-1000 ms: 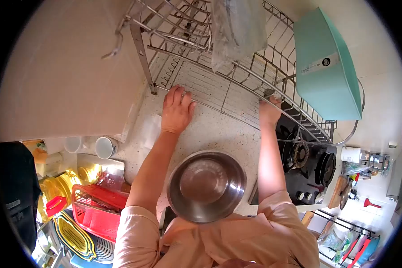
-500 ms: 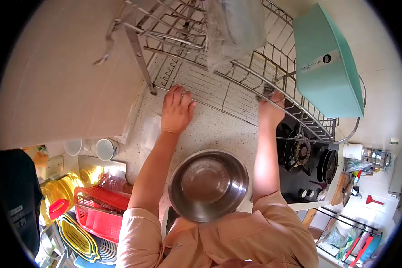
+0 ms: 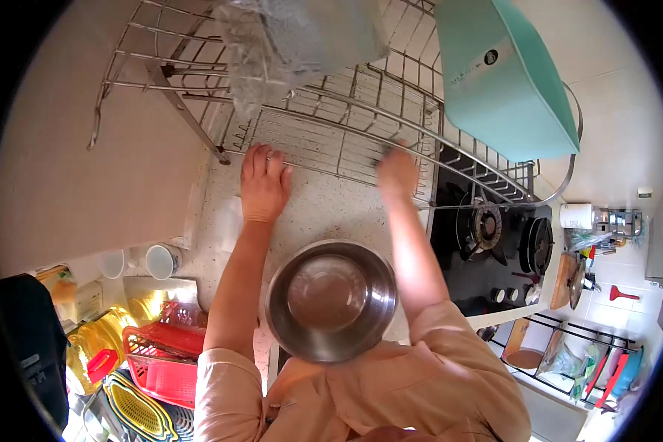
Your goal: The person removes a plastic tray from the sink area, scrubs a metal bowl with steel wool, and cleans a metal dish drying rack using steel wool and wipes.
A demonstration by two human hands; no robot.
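My left hand (image 3: 264,184) rests on the front wire of the lower shelf of a metal dish rack (image 3: 339,166), near its left leg, with its fingers over the wire. Over the right part of that shelf is my right hand (image 3: 399,173), closed around a dark, blurred scrubber (image 3: 381,156). A steel bowl (image 3: 330,300) stands on the counter between my forearms, close to my body. On the upper tier sit a clear plastic bag (image 3: 295,44) and a mint-green bin (image 3: 497,81).
A gas stove (image 3: 486,228) lies right of the rack. At the lower left are a red basket (image 3: 162,368), yellow oil bottles (image 3: 88,353) and two white cups (image 3: 162,261). A rail with boards and lids hangs at the lower right.
My right hand has moved left along the lower shelf with the dark scrubber. The view has shifted, so the rack, bin and bowl appear further left. My left hand remains at the front wire.
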